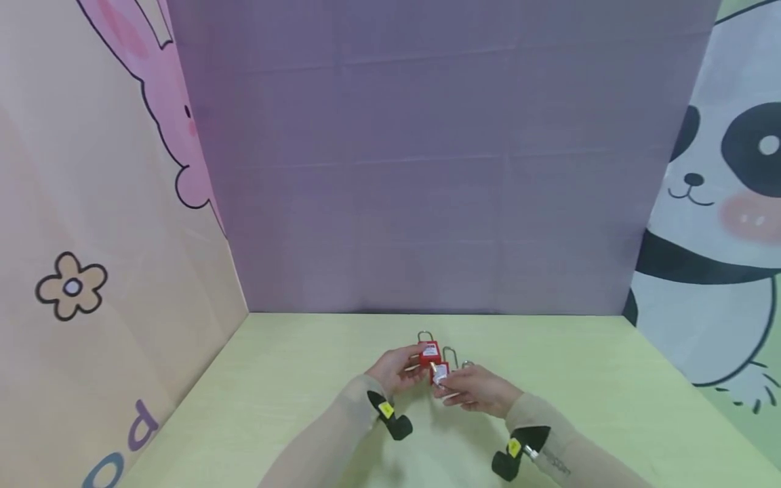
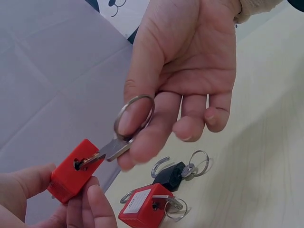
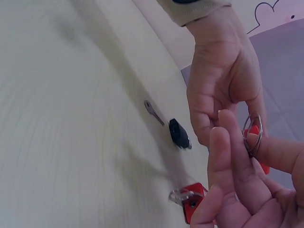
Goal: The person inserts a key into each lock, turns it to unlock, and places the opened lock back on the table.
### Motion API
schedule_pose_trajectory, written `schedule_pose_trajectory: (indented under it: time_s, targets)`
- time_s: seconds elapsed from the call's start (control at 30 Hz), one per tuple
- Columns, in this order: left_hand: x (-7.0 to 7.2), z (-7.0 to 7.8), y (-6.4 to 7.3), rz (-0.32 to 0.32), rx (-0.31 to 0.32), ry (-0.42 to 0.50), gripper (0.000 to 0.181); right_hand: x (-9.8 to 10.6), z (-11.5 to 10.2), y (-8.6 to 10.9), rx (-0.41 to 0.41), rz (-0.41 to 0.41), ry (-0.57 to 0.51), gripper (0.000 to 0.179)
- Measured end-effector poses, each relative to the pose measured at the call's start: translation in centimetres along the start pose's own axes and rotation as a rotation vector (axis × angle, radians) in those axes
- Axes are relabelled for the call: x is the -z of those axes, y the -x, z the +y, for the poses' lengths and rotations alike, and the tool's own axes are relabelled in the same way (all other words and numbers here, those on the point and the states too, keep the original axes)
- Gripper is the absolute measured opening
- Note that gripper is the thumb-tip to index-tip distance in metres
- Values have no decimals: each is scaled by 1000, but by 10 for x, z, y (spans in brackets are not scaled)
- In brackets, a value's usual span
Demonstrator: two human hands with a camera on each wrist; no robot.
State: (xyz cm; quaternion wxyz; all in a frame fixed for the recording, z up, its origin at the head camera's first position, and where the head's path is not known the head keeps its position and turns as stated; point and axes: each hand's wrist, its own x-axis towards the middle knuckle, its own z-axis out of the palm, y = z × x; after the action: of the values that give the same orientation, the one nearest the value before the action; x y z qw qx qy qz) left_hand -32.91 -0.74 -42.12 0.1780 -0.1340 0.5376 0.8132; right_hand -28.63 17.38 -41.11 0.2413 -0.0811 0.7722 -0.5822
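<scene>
My left hand [image 1: 398,368] grips a red padlock [image 1: 430,351] by its sides, its metal shackle pointing away in the head view. From the right, my right hand [image 1: 478,390] pinches a key [image 2: 116,148] between thumb and forefinger. A metal ring [image 2: 134,114] hangs on that key. The key's toothed blade meets the keyhole of the held padlock; how deep it sits, I cannot tell. My right hand's other fingers are loosely bent. Below, another red padlock [image 2: 142,209] lies on the table with a ringed key in it.
Beside that red padlock, the left wrist view shows a black padlock [image 2: 168,176] with a ringed key. In the right wrist view a loose key [image 3: 153,111] lies near a black padlock [image 3: 178,134]. A purple-grey backdrop [image 1: 427,169] stands behind the table [image 1: 293,379].
</scene>
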Motion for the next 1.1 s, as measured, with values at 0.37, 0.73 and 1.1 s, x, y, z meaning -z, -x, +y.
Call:
schedule_pose_trajectory:
  time_s: [0.37,0.73,1.1]
  targets:
    - [-2,2,5,-3,9,-12,40,-10,-3,-4,13,6,-166,33]
    - [2,4,3,-35,-48,-147,36,-14,-12,-11,-15,69,-226,25]
    - [3,4,3,-72,-61,-168,36,-9,-15,-20,-22,117,-340,17]
